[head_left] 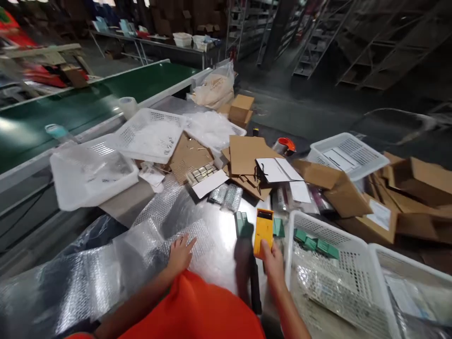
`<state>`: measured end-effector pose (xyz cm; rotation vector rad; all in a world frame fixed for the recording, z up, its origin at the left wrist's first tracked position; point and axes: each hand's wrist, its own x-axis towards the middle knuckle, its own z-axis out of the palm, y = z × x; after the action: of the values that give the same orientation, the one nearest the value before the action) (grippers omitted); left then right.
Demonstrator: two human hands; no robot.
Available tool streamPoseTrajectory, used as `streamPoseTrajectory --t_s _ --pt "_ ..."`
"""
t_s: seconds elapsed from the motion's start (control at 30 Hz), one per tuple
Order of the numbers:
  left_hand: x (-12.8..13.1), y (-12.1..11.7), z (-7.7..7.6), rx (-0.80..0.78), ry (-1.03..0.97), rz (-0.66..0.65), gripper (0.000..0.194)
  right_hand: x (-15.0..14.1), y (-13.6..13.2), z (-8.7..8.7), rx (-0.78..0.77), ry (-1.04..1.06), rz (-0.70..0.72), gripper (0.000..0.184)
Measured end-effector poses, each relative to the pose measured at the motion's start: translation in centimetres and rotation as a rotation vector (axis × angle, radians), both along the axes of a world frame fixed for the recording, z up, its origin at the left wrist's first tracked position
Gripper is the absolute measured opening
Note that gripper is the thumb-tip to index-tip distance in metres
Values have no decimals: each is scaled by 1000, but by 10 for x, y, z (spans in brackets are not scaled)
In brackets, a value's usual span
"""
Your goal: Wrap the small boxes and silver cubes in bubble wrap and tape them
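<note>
Gripping a flat yellow rectangular object with a dark panel at its far end [264, 230], my right hand [273, 259] is closed around the near end, thumb on top. It sits just above or on the shiny metal tabletop [222, 230], between small green boxes [243, 224] and a white perforated plastic basket [294, 235]; from this distance I cannot tell whether it touches the surface. My left hand [181, 254] is spread loosely, palm down, over the edge of a clear bubble-wrap sheet [203, 238], with nothing visibly grasped. To work well, I would hold the yellow object level, thumb clear of its panel, and flatten the sheet with light, spread fingers so that it doesn't bunch. I'd also stay clear of the green boxes. As for writing, I can read none: the white label on the brown cardboard box [379, 214] is too blurred, and I can make out no brand on the yellow object.
</note>
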<state>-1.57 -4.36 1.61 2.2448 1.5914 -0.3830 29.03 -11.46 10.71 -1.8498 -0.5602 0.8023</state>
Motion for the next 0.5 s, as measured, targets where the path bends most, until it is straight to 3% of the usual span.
streamPoseTrajectory --t_s 0.13,0.27,0.33,0.4,0.5 --pt "-5 -4 -7 23 99 -30 64 10 -23 49 131 199 -56 52" --pt "-10 3 -16 30 166 -145 63 57 -74 80 146 -105 -256 54" --pt "-11 7 -17 20 190 -188 65 95 -113 84 -48 -352 -404 56" --pt "-12 10 -18 19 219 -206 67 132 -158 77 -423 -583 -561 52" --pt "-15 13 -22 27 264 -255 71 176 -220 55 -830 -673 -681 52"
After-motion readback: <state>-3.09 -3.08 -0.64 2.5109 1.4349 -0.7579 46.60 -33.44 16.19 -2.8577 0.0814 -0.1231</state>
